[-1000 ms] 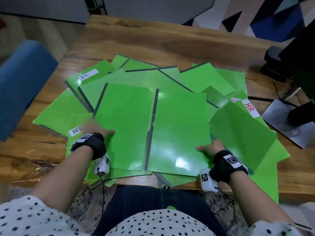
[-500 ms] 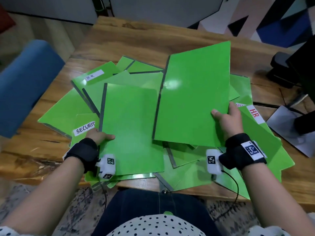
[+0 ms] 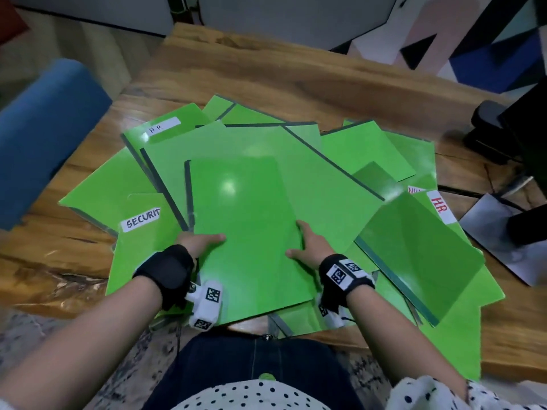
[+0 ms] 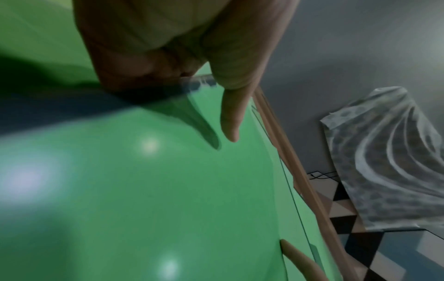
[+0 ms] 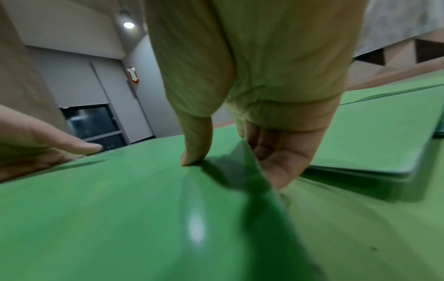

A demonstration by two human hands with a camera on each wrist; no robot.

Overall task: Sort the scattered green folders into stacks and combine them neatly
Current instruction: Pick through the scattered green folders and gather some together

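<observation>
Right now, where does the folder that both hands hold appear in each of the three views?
Head: the top folder lies in the centre of the picture, above the pile, left hand at its left edge, right hand at its right edge.
Left wrist: it fills the lower left, under the thumb.
Right wrist: it fills the bottom, its edge pinched.
Shared landmark: the wooden table.

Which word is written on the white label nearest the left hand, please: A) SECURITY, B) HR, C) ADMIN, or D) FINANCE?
A: the label just beyond the left hand reads SECURIT, its last letter covered by the folder both hands hold; the right hand grips its other edge.
</observation>
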